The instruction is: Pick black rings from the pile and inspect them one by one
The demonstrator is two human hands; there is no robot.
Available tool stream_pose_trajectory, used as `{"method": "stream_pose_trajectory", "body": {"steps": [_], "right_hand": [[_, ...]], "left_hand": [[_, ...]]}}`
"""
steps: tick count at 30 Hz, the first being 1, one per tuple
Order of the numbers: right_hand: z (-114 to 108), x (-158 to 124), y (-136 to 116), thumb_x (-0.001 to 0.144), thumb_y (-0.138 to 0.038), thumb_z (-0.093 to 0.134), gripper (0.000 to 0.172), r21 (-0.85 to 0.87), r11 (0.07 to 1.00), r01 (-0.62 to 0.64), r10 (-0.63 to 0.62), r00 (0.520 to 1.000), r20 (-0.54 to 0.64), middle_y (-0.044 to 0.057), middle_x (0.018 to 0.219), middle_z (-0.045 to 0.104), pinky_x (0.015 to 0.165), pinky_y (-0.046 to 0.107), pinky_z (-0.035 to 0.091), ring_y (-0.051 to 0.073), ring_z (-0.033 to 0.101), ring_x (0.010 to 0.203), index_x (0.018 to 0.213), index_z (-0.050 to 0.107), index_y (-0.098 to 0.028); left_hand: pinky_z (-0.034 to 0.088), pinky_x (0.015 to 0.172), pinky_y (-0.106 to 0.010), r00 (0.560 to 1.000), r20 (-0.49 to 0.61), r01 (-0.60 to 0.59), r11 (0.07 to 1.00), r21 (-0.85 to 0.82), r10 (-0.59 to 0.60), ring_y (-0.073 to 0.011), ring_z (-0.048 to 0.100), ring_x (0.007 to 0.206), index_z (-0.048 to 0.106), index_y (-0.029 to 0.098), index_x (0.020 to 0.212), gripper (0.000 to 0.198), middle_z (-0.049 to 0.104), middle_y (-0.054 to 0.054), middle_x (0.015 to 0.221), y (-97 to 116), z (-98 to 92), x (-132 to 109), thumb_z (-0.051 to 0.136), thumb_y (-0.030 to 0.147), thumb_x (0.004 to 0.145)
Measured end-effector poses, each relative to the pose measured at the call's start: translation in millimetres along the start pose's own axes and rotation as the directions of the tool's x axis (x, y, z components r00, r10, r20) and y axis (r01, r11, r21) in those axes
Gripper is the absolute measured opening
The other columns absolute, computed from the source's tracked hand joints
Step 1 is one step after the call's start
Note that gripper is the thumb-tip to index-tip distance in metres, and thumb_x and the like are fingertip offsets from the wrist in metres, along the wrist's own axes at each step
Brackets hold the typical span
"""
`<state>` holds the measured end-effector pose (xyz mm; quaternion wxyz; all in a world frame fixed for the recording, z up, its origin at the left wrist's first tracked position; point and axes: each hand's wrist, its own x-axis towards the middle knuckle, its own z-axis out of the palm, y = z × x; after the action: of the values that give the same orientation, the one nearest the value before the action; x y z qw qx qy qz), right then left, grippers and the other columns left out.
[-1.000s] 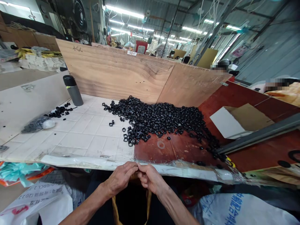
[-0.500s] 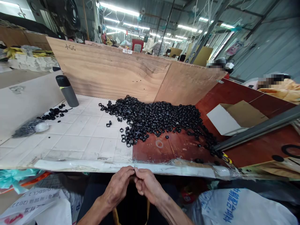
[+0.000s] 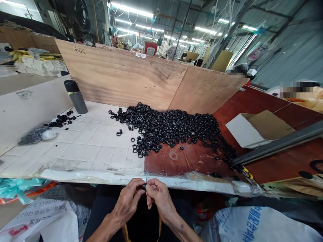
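My left hand [image 3: 129, 199] pinches a small black ring-like part [image 3: 143, 186] between thumb and fingertips, just in front of the table's padded front edge. Against the other side of that part, my right hand [image 3: 160, 197] has its thumb and forefinger pressed together; whether they grip the part itself or something tiny at it, I cannot tell. Beyond both hands, a large heap of black plastic rings [image 3: 171, 127] lies across the white and red table surface. A few loose rings [image 3: 119, 133] sit to its left.
A grey bottle [image 3: 77, 99] stands at the back left. Near it lie small black pieces [image 3: 62, 121] and a clear bag [image 3: 31, 136]. Wooden boards [image 3: 121, 74] wall the table. On the right are an open carton [image 3: 242, 132] and a metal bar [image 3: 282, 143]. Sacks [image 3: 242, 222] flank my lap.
My hands have turned slightly, so the black part now shows between the fingertips. The right fingers have shifted at it. The whole view has moved a little; the heap looks the same.
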<state>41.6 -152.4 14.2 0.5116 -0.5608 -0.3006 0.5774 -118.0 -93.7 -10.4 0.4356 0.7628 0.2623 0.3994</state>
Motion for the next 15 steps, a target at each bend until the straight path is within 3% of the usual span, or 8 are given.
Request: {"method": "stream_pose_trajectory", "body": {"steps": [2, 4, 5, 6, 8, 10, 12, 15], "right_hand": [[-6, 2, -3, 0.086, -0.058, 0.061, 0.039, -0.111, 0.991, -0.072, 0.077, 0.996, 0.039, -0.005, 0.049, 0.053, 0.040, 0.022, 0.036, 0.010, 0.043, 0.037, 0.077, 0.055, -0.020], [-20, 11, -11, 0.089, -0.054, 0.058, 0.038, -0.371, 0.928, -0.023, 0.049, 0.997, 0.063, -0.002, 0.052, 0.055, 0.042, 0.023, 0.037, 0.012, 0.047, 0.039, 0.071, 0.056, -0.021], [-28, 20, -16, 0.088, -0.047, 0.060, 0.032, -0.522, 0.849, 0.078, -0.052, 0.997, 0.065, 0.000, 0.056, 0.058, 0.047, 0.024, 0.041, 0.014, 0.052, 0.045, 0.070, 0.058, -0.020], [-36, 32, -21, 0.087, -0.039, 0.063, 0.023, -0.644, 0.736, 0.207, -0.237, 0.971, 0.040, 0.002, 0.064, 0.063, 0.056, 0.026, 0.045, 0.016, 0.057, 0.056, 0.074, 0.061, -0.020], [-52, 60, -31, 0.086, -0.026, 0.060, 0.009, -0.799, 0.525, 0.295, -0.523, 0.852, -0.030, 0.005, 0.080, 0.066, 0.073, 0.032, 0.049, 0.021, 0.062, 0.073, 0.088, 0.066, -0.020], [-61, 90, -37, 0.082, -0.018, 0.057, 0.017, -0.874, 0.400, 0.275, -0.630, 0.775, -0.045, 0.010, 0.093, 0.066, 0.080, 0.035, 0.050, 0.024, 0.063, 0.085, 0.097, 0.067, -0.018], [-64, 114, -37, 0.081, -0.013, 0.056, 0.030, -0.907, 0.338, 0.253, -0.658, 0.753, -0.035, 0.013, 0.105, 0.064, 0.082, 0.036, 0.051, 0.026, 0.064, 0.091, 0.110, 0.066, -0.015], [-62, 134, -30, 0.086, -0.013, 0.053, 0.036, -0.923, 0.303, 0.237, -0.674, 0.738, -0.032, 0.013, 0.108, 0.062, 0.082, 0.037, 0.051, 0.026, 0.064, 0.092, 0.120, 0.063, -0.016]], "left_hand": [[0.055, 0.087, -0.031, 0.996, 0.087, -0.020, 0.998, 0.051, 0.015, -0.0187, 0.067, 0.097, 0.060, 0.025, 0.119, 0.027, 0.070, -0.007, 0.108, 7, -4.6, -2, 0.049, 0.015, 0.097], [0.053, 0.075, -0.027, 0.964, 0.264, 0.002, 0.995, 0.102, -0.029, -0.0173, 0.067, 0.083, 0.063, 0.025, 0.112, 0.022, 0.070, -0.003, 0.096, 14, -11.2, 2, 0.057, 0.017, 0.092], [0.052, 0.070, -0.025, 0.939, 0.336, 0.024, 0.990, 0.137, -0.070, -0.0168, 0.066, 0.077, 0.065, 0.024, 0.106, 0.018, 0.069, -0.002, 0.090, 17, -14.5, 7, 0.063, 0.019, 0.089], [0.050, 0.066, -0.025, 0.924, 0.363, 0.059, 0.981, 0.183, -0.124, -0.0166, 0.065, 0.072, 0.066, 0.024, 0.099, 0.013, 0.068, 0.000, 0.084, 17, -17.3, 14, 0.067, 0.023, 0.086], [0.048, 0.063, -0.026, 0.943, 0.238, 0.160, 0.944, 0.289, -0.233, -0.0165, 0.064, 0.067, 0.065, 0.021, 0.087, 0.009, 0.066, 0.000, 0.077, 11, -20.0, 35, 0.068, 0.029, 0.087], [0.048, 0.066, -0.029, 0.959, -0.036, 0.271, 0.873, 0.406, -0.281, -0.0176, 0.063, 0.067, 0.062, 0.019, 0.085, 0.012, 0.063, 0.000, 0.074, -2, -18.4, 60, 0.060, 0.029, 0.092], [0.050, 0.073, -0.032, 0.957, -0.179, 0.289, 0.796, 0.532, -0.227, -0.0203, 0.066, 0.076, 0.061, 0.017, 0.098, 0.013, 0.066, -0.005, 0.091, -17, -13.8, 84, 0.064, 0.026, 0.089], [0.051, 0.074, -0.033, 0.948, -0.209, 0.318, 0.681, 0.659, -0.240, -0.0222, 0.068, 0.084, 0.059, 0.016, 0.108, 0.026, 0.064, -0.010, 0.109, -30, -5.6, 107, 0.069, 0.026, 0.086]]}}
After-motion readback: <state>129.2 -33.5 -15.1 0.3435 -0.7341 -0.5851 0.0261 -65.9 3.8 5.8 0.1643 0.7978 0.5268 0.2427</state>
